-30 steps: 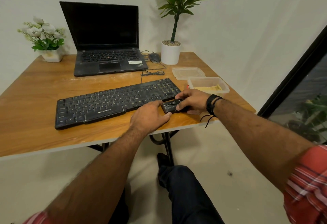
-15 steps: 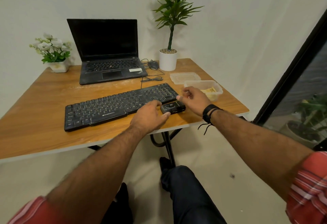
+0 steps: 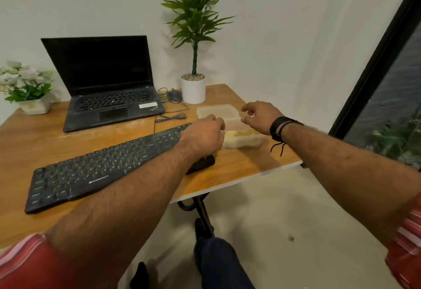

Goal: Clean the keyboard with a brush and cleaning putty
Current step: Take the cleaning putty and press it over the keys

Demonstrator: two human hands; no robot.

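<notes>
The black keyboard (image 3: 98, 170) lies slanted across the wooden table (image 3: 246, 165). A small black brush (image 3: 202, 163) sits by the keyboard's right end, partly hidden under my left forearm. A clear plastic container (image 3: 248, 139) with yellow cleaning putty inside stands at the table's right side. My left hand (image 3: 205, 134) is at the container's left rim with its fingers curled downward; a grip cannot be made out. My right hand (image 3: 262, 115) hovers just above the container, fingers loosely curled and holding nothing.
A clear lid (image 3: 215, 111) lies behind the container. Further back are an open laptop (image 3: 107, 88), a mouse (image 3: 174, 96) with its cable, a white-potted plant (image 3: 193, 88) and a flower pot (image 3: 32, 104). The table's right edge is close to the container.
Both hands left the brush and moved back and right to the putty container. The brush stays on the table. The camera has shifted to the right.
</notes>
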